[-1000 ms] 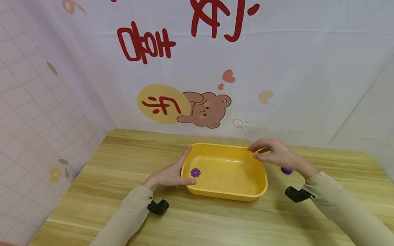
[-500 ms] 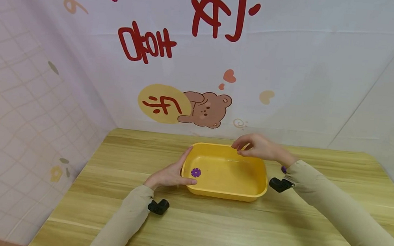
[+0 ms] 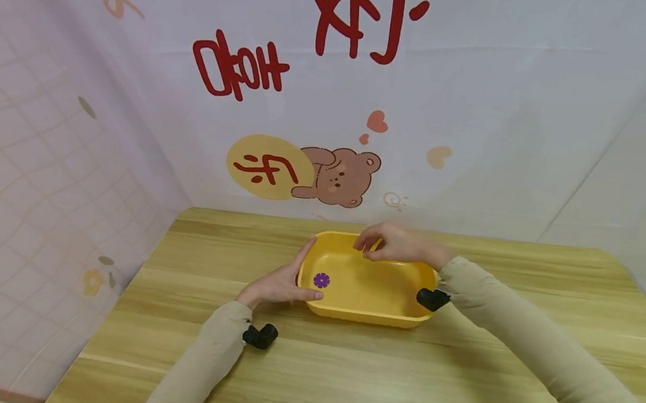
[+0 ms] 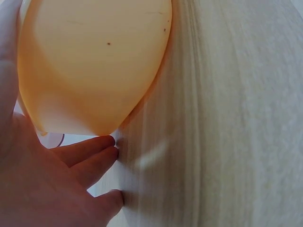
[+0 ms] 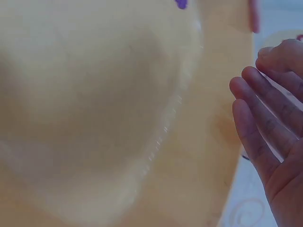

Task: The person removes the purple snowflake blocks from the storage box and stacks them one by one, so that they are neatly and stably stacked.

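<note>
A shallow yellow plastic tray [image 3: 370, 313] stands on the wooden table. My left hand [image 3: 276, 286] holds its left end, thumb over the near rim and index finger along the side. In the left wrist view, other fingertips of the left hand [image 4: 71, 175] touch the tabletop beside the tray wall [image 4: 94, 85]. A purple notched disc [image 3: 321, 280] lies flat inside, at the tray's left. Above the tray's far side hovers my right hand [image 3: 397, 243], fingers loosely bent. Nothing shows between the fingers of the right hand [image 5: 279, 113] in the right wrist view.
The light wood table [image 3: 341, 372] reaches back to a printed cloth wall [image 3: 483, 113]. Another cloth with a grid pattern [image 3: 22, 166] hangs on the left. A black wrist device [image 3: 433, 299] on the right sleeve overlaps the tray's right end.
My right hand has moved left across the far side of the tray. A second purple piece, earlier seen right of the tray, is out of sight now. The left hand stays put.
</note>
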The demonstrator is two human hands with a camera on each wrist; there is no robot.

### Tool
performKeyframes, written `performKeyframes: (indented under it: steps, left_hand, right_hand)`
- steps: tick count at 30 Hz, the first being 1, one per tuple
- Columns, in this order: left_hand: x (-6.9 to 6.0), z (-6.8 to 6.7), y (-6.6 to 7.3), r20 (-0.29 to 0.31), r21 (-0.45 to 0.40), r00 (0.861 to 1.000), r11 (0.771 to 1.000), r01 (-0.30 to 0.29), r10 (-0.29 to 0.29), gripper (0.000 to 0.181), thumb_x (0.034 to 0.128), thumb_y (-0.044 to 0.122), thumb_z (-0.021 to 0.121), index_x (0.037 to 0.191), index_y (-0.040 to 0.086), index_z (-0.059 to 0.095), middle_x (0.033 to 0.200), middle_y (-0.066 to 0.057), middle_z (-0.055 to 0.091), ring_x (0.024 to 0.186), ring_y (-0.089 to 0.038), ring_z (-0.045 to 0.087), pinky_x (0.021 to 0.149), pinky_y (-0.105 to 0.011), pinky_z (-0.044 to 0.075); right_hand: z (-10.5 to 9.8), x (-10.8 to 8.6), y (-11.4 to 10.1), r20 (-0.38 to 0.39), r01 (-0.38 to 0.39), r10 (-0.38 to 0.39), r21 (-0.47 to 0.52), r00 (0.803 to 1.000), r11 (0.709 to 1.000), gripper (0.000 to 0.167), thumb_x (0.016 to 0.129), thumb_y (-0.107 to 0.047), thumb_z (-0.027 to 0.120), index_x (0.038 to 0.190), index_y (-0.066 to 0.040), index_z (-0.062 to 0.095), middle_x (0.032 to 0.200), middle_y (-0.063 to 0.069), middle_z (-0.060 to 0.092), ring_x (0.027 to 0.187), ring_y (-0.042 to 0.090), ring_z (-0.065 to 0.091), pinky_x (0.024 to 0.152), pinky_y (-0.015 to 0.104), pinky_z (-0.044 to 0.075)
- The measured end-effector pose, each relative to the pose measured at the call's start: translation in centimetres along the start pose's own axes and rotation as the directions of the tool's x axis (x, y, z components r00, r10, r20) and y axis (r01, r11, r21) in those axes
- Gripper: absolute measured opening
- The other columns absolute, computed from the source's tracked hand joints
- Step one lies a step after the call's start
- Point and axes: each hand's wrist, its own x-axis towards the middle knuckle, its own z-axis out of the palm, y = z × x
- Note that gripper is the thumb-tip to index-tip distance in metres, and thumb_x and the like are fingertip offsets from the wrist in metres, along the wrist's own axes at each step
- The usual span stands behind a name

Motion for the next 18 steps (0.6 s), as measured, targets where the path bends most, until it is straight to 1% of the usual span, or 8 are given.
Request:
performKeyframes:
  steps: [3,6,9,12,15,18]
  left_hand:
    - [0.0,0.0,0.0,0.003,0.001,1.000,1.000,0.000,0.000,0.114,0.0847,0.023,0.077,0.154,0.026,-0.013,0.156,-0.019,0.015,0.115,-0.029,0.052,0.109,-0.044,0.031]
    - [0.0,0.0,-0.1,0.005,0.002,1.000,1.000,0.000,0.000,0.114,0.0846,0.024,0.077,0.154,0.026,-0.014,0.155,-0.018,0.020,0.112,-0.027,0.054,0.108,-0.043,0.033]
    - [0.0,0.0,-0.1,0.001,0.018,1.000,1.000,0.007,-0.007,0.114,0.0844,0.026,0.077,0.154,0.028,-0.014,0.156,-0.016,0.017,0.114,-0.025,0.053,0.108,-0.041,0.033]
    - [0.0,-0.1,-0.2,0.003,0.032,1.000,0.999,0.004,-0.004,0.115,0.0846,0.026,0.077,0.154,0.029,-0.015,0.158,-0.015,0.013,0.118,-0.025,0.050,0.109,-0.042,0.031]
    - [0.0,-0.1,-0.2,0.010,0.033,1.000,0.999,-0.013,0.013,0.114,0.0855,0.025,0.076,0.154,0.025,-0.015,0.158,-0.017,0.010,0.122,-0.028,0.047,0.110,-0.044,0.029]
    - [0.0,-0.2,-0.1,0.018,0.023,1.000,1.000,-0.014,0.013,0.113,0.0859,0.025,0.075,0.154,0.024,-0.015,0.158,-0.017,0.008,0.123,-0.030,0.046,0.109,-0.045,0.030]
  right_hand:
    - [0.8,0.7,-0.2,0.022,-0.003,0.004,-0.008,1.000,1.000,0.024,0.089,-0.005,0.065,0.112,0.002,0.067,0.107,0.014,0.067,0.095,0.018,0.063,0.082,0.032,0.053]
    - [1.6,1.4,-0.4,0.033,-0.012,0.012,0.000,0.999,1.000,0.025,0.089,-0.004,0.065,0.113,0.001,0.068,0.108,0.014,0.068,0.096,0.019,0.062,0.083,0.032,0.052]
    - [2.3,2.2,0.0,0.040,-0.008,0.008,0.003,0.999,1.000,0.025,0.089,-0.005,0.065,0.113,0.000,0.068,0.109,0.012,0.068,0.096,0.017,0.062,0.083,0.031,0.052]
    - [3.0,3.1,0.4,0.050,0.014,-0.014,0.003,0.999,1.000,0.025,0.089,-0.005,0.066,0.113,0.000,0.068,0.109,0.011,0.068,0.096,0.016,0.062,0.083,0.030,0.052]
    - [3.7,3.9,0.6,0.064,0.032,-0.033,0.018,0.997,0.999,0.025,0.089,-0.006,0.067,0.112,0.000,0.068,0.108,0.010,0.069,0.095,0.016,0.062,0.083,0.030,0.052]
    - [4.4,4.6,0.7,0.087,0.037,-0.042,0.049,0.995,0.998,0.025,0.088,-0.007,0.067,0.112,0.000,0.069,0.108,0.010,0.068,0.095,0.017,0.063,0.084,0.029,0.051]
